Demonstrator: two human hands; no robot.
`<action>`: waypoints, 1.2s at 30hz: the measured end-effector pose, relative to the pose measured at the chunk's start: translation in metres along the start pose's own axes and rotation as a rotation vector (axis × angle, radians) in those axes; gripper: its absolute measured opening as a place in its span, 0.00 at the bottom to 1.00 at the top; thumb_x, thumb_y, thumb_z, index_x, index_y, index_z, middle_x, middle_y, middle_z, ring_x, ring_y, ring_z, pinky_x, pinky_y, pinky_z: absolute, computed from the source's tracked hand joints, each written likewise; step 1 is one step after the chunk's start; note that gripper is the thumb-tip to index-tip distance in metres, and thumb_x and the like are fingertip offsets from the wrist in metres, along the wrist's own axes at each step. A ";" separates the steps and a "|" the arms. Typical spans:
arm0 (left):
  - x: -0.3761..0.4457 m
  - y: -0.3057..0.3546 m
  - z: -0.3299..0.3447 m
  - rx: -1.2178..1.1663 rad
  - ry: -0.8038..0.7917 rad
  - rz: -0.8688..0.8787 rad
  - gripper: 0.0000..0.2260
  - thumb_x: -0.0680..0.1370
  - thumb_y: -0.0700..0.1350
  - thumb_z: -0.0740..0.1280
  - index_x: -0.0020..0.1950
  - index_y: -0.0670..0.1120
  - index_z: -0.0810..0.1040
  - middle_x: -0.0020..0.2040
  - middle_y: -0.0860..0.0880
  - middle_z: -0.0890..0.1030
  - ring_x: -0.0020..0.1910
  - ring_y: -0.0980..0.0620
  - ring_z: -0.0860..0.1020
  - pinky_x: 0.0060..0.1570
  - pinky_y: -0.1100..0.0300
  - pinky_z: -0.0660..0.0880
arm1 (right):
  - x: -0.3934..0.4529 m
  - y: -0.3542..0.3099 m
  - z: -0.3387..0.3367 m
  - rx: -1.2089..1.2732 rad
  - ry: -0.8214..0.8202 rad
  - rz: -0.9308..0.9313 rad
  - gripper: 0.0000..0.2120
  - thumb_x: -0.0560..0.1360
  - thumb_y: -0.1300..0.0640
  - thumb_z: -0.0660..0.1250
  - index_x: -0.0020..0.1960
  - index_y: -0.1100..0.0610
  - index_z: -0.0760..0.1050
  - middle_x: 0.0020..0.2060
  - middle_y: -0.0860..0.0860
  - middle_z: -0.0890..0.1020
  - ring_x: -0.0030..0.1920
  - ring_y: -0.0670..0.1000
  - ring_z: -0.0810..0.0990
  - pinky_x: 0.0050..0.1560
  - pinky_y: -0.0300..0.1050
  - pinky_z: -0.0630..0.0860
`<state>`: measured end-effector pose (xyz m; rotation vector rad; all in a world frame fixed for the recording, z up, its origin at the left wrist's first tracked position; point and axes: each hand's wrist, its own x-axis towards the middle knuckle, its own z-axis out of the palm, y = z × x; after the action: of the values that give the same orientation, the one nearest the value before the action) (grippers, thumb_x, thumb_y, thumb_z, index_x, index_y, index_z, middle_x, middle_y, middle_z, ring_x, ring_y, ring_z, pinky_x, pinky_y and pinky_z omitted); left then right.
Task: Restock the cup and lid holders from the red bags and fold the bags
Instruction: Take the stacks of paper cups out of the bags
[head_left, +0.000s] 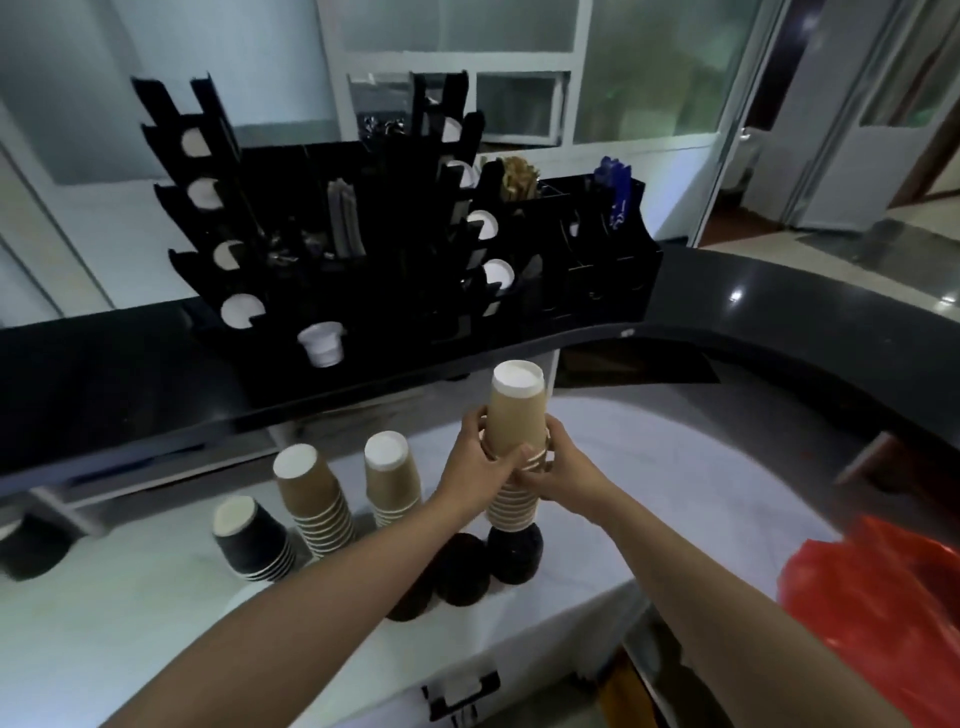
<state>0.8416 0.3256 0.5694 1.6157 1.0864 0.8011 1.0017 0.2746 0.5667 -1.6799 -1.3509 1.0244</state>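
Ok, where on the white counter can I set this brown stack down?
Bare white counter lies right of the held brown stack, up to the red bag. Left of it is crowded with cup stacks.

Glossy counter (779, 291); seemingly ribbed paper cups (514, 415)

White counter (130, 597) under 6 cup stacks (314, 501).

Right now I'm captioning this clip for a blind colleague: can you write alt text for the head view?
Both hands, left hand and right hand, grip a tall stack of upside-down brown paper cups above a white table. Shorter brown and black cup stacks stand to its left, a black holder rack sits on the dark counter behind, and a red bag lies at right.
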 end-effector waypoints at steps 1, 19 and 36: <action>0.003 -0.004 -0.003 0.014 0.000 0.000 0.33 0.73 0.57 0.76 0.71 0.60 0.60 0.65 0.60 0.71 0.63 0.54 0.75 0.60 0.56 0.76 | 0.010 0.000 0.002 -0.002 -0.020 -0.005 0.42 0.71 0.51 0.79 0.76 0.44 0.57 0.62 0.46 0.76 0.57 0.50 0.82 0.43 0.39 0.78; -0.041 -0.095 -0.024 0.309 0.118 -0.312 0.15 0.82 0.43 0.66 0.69 0.50 0.74 0.65 0.52 0.80 0.62 0.56 0.78 0.60 0.68 0.73 | 0.111 0.047 0.056 -0.093 -0.369 -0.091 0.45 0.69 0.52 0.80 0.76 0.48 0.55 0.65 0.48 0.74 0.63 0.52 0.76 0.57 0.47 0.75; -0.039 -0.105 -0.004 0.429 -0.075 -0.250 0.12 0.81 0.46 0.65 0.64 0.52 0.80 0.58 0.55 0.81 0.52 0.60 0.79 0.49 0.75 0.70 | 0.085 0.074 0.037 -0.272 -0.258 0.023 0.33 0.76 0.53 0.74 0.76 0.53 0.64 0.70 0.54 0.74 0.67 0.55 0.76 0.64 0.48 0.74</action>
<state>0.7946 0.3021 0.4705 1.7937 1.4410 0.3530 1.0078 0.3472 0.4736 -1.8081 -1.7053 1.1429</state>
